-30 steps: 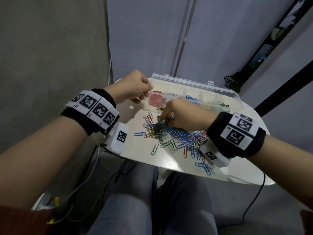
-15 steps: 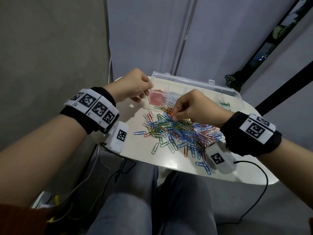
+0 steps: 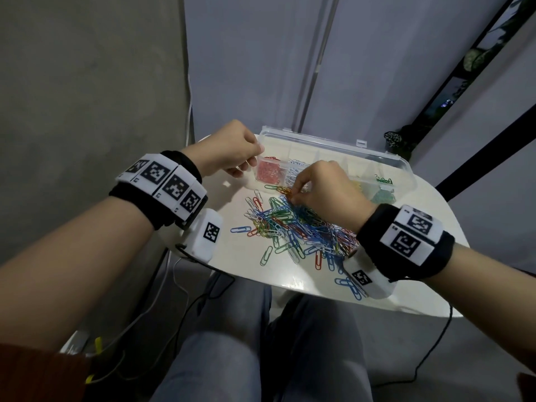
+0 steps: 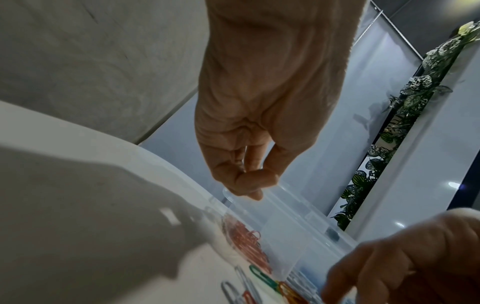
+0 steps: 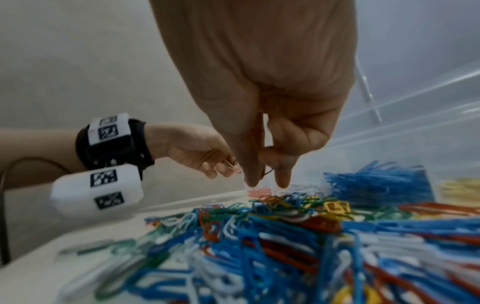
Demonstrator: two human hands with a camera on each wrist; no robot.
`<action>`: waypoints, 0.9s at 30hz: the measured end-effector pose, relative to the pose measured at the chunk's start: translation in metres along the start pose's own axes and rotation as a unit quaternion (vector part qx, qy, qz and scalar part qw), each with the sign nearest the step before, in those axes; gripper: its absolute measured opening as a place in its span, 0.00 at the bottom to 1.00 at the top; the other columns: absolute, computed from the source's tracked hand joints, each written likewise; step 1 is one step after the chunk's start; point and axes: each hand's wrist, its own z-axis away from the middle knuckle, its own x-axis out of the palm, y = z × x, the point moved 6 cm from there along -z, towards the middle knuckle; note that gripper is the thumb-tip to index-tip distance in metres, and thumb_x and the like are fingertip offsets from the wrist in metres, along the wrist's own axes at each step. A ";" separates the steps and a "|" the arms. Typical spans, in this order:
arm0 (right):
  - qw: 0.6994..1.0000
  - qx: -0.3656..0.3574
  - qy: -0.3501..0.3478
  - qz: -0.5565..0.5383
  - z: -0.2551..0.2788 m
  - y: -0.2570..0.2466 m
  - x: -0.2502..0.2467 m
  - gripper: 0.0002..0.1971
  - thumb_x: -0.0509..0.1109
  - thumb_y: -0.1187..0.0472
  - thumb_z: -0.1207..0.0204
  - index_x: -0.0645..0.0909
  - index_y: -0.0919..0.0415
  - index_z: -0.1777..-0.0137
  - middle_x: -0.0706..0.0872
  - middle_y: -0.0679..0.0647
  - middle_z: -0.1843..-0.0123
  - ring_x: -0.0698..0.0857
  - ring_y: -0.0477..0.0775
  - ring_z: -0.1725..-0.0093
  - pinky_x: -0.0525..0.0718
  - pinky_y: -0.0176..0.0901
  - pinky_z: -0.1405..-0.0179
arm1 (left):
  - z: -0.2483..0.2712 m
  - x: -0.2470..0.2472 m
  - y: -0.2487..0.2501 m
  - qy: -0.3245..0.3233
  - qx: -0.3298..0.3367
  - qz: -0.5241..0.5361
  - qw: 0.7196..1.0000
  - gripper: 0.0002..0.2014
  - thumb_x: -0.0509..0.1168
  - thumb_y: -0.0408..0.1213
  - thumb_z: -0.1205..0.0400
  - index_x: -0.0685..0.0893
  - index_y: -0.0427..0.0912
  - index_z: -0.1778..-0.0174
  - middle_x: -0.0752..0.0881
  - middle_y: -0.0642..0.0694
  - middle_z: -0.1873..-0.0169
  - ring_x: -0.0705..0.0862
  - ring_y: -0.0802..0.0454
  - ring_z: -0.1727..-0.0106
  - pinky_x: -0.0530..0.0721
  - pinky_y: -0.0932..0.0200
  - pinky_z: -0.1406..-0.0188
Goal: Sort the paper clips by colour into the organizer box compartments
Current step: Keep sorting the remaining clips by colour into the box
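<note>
The person's knees (image 3: 261,358) sit nearest, cut off by the bottom edge, with cables (image 3: 185,303) trailing at about 8 o'clock beside them. Just beyond, the table (image 3: 406,285) shows a rounded near rim; bare top lies at 5 o'clock and along the 9 o'clock side between the left wrist and the pile. A few stray blue clips (image 3: 349,285) lie close to that near rim, by the right wrist camera (image 3: 367,281).

The pile (image 3: 298,224) of mixed clips spreads over the middle of the table, partly hidden under the right wrist. The right hand (image 3: 324,190) hangs over the pile's far edge, fingers pointing down, thumb and forefinger pinched together; the wrist view shows something thin and dark between them, but blur leaves it unclear what it is.

At 12 o'clock the box (image 3: 406,169) lies open with its lid up behind, its right end close to the table's far rim. Its left compartment holds red clips (image 3: 268,174), the next white ones, then blue; yellow and green lie toward the right, mostly hidden by the right hand. The left hand (image 3: 232,153) is at the box's left end, fingers curled, thumb and fingertips pinching the corner of the clear wall. What else it holds is hard to tell.
</note>
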 end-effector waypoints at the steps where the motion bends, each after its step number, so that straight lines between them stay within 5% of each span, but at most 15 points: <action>1: 0.999 -0.009 0.001 0.032 -0.001 -0.005 0.003 0.04 0.76 0.67 0.29 0.90 0.59 0.60 0.90 0.55 0.60 0.85 0.55 0.60 0.82 0.43 0.59 | 0.000 0.000 0.000 0.000 -0.001 0.001 1.000 0.10 0.61 0.36 0.13 0.84 0.33 0.51 0.82 0.43 0.68 0.76 0.53 0.74 0.78 0.63 0.82; 5: 0.993 -0.030 -0.020 0.110 -0.006 -0.018 0.012 0.05 0.68 0.69 0.25 0.86 0.64 0.56 0.87 0.62 0.58 0.84 0.65 0.56 0.85 0.53 0.58 | 0.000 0.000 -0.001 0.000 -0.002 0.004 1.000 0.10 0.61 0.35 0.13 0.84 0.33 0.52 0.82 0.42 0.68 0.76 0.53 0.74 0.78 0.64 0.83; 9: 0.994 -0.026 -0.036 0.101 -0.008 -0.018 0.012 0.07 0.66 0.73 0.27 0.84 0.66 0.59 0.85 0.63 0.60 0.83 0.64 0.59 0.84 0.52 0.60 | 0.000 0.001 -0.001 -0.001 -0.002 0.004 1.000 0.09 0.61 0.35 0.13 0.84 0.34 0.53 0.82 0.42 0.68 0.76 0.53 0.74 0.78 0.64 0.82; 12: 0.999 0.019 -0.041 -0.010 -0.009 -0.004 0.005 0.07 0.72 0.75 0.30 0.88 0.64 0.63 0.88 0.57 0.63 0.84 0.50 0.65 0.84 0.42 0.61 | -0.001 0.000 -0.002 -0.002 -0.001 0.001 1.000 0.10 0.61 0.36 0.13 0.84 0.35 0.54 0.83 0.42 0.67 0.76 0.53 0.74 0.78 0.63 0.82; 14: 0.988 0.062 -0.040 -0.136 -0.005 0.004 -0.003 0.05 0.78 0.75 0.33 0.89 0.66 0.64 0.87 0.55 0.68 0.80 0.40 0.75 0.81 0.35 0.71 | -0.001 0.000 -0.002 -0.002 -0.001 -0.001 1.000 0.10 0.61 0.35 0.13 0.84 0.35 0.55 0.83 0.42 0.67 0.76 0.53 0.74 0.78 0.62 0.81; 16: 0.960 0.111 -0.035 -0.255 0.000 0.011 -0.012 0.03 0.80 0.74 0.34 0.89 0.70 0.62 0.86 0.59 0.71 0.74 0.43 0.82 0.73 0.35 0.82 | -0.002 0.000 -0.001 -0.003 -0.001 -0.002 1.000 0.10 0.61 0.35 0.13 0.84 0.34 0.54 0.83 0.42 0.66 0.76 0.53 0.73 0.79 0.61 0.79; 20: 0.906 0.174 -0.032 -0.385 0.003 0.023 -0.025 0.06 0.78 0.75 0.33 0.86 0.75 0.57 0.86 0.61 0.71 0.70 0.47 0.84 0.66 0.33 0.84 | -0.001 0.000 -0.001 -0.001 0.001 0.000 1.000 0.10 0.61 0.35 0.13 0.84 0.33 0.51 0.83 0.42 0.66 0.76 0.53 0.73 0.79 0.60 0.78; 27: 0.896 0.197 -0.031 -0.397 0.001 0.026 -0.029 0.06 0.78 0.74 0.33 0.86 0.75 0.57 0.85 0.64 0.69 0.68 0.48 0.83 0.62 0.34 0.83 | -0.001 0.000 -0.001 -0.001 0.001 -0.003 1.000 0.11 0.61 0.35 0.13 0.84 0.32 0.52 0.83 0.42 0.67 0.76 0.53 0.74 0.79 0.61 0.80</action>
